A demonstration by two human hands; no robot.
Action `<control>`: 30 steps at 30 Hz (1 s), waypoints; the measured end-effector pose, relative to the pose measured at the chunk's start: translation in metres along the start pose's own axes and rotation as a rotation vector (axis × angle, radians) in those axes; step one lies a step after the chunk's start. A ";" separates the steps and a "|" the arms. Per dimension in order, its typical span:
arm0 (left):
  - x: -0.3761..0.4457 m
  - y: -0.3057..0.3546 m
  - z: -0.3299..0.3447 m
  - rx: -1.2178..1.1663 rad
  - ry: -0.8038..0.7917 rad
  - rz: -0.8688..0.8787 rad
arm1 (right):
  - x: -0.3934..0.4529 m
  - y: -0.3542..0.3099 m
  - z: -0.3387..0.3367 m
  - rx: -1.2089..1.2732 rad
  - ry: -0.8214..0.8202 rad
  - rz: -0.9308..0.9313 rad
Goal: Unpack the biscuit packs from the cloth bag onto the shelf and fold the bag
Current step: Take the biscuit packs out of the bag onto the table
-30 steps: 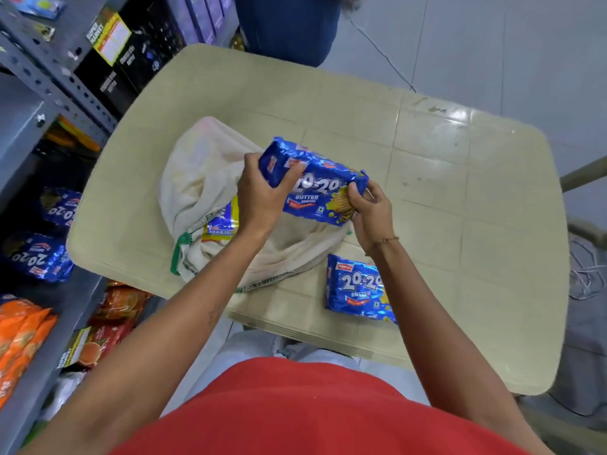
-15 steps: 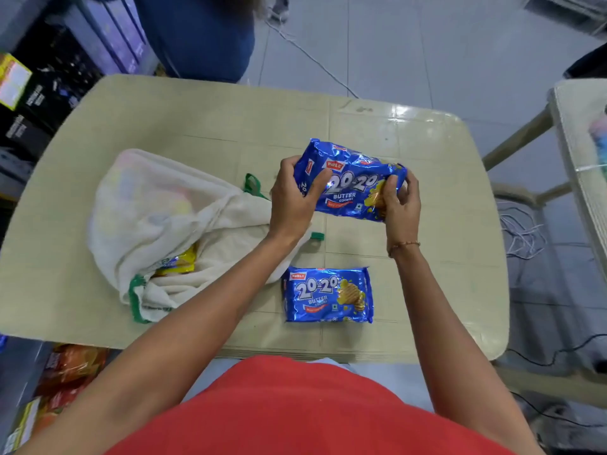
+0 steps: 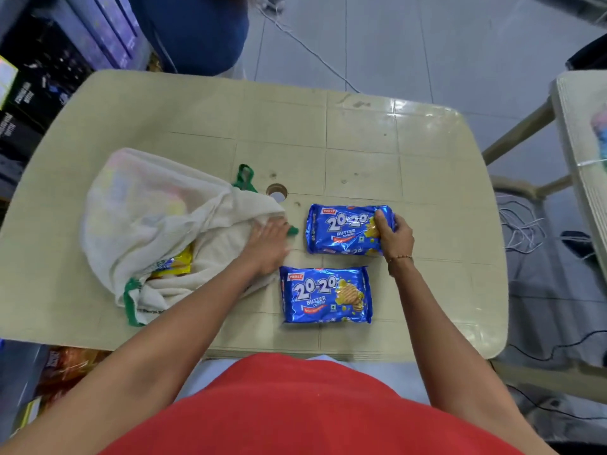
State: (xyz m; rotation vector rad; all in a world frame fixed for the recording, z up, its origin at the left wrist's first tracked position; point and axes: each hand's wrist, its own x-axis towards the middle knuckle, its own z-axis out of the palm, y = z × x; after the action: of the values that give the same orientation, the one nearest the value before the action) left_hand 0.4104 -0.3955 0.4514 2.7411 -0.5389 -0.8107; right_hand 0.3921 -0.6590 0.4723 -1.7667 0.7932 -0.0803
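A cream cloth bag [image 3: 157, 218] with green handles lies on the left of the beige plastic table [image 3: 184, 119]. A yellow-and-blue biscuit pack [image 3: 174, 264] shows in its mouth. My left hand [image 3: 267, 246] rests flat on the bag's right edge, fingers spread. My right hand [image 3: 392, 236] grips the right end of a blue biscuit pack [image 3: 341, 229] that lies on the table. A second blue biscuit pack [image 3: 325, 295] lies flat just in front of it, untouched.
A shelf rack with dark boxes [image 3: 36, 90] stands at the far left, with orange snack packs [image 3: 70, 366] lower down. A person in blue [image 3: 197, 31] stands beyond the table. A second table [image 3: 581, 152] and loose cables [image 3: 522, 224] are to the right.
The blue pack held in both hands came down onto the table behind the other pack. My left hand let go of it and moved left onto the bag.
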 end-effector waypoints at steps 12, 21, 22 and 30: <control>-0.014 -0.018 -0.009 0.066 0.392 -0.078 | -0.002 0.006 0.028 -0.174 -0.139 0.023; -0.002 0.035 -0.011 -0.716 0.187 -0.239 | -0.005 0.007 0.021 -0.098 -0.230 0.094; -0.001 0.035 -0.012 -0.721 0.191 -0.248 | -0.006 0.007 0.019 -0.087 -0.244 0.082; -0.012 0.021 -0.012 -0.688 0.296 -0.222 | -0.019 0.000 0.022 -0.249 0.012 0.051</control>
State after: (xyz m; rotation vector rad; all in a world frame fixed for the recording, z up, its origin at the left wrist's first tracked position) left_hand 0.4020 -0.4079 0.4739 2.2243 0.1021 -0.4901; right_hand 0.3873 -0.6306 0.4706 -1.9796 0.8868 0.0441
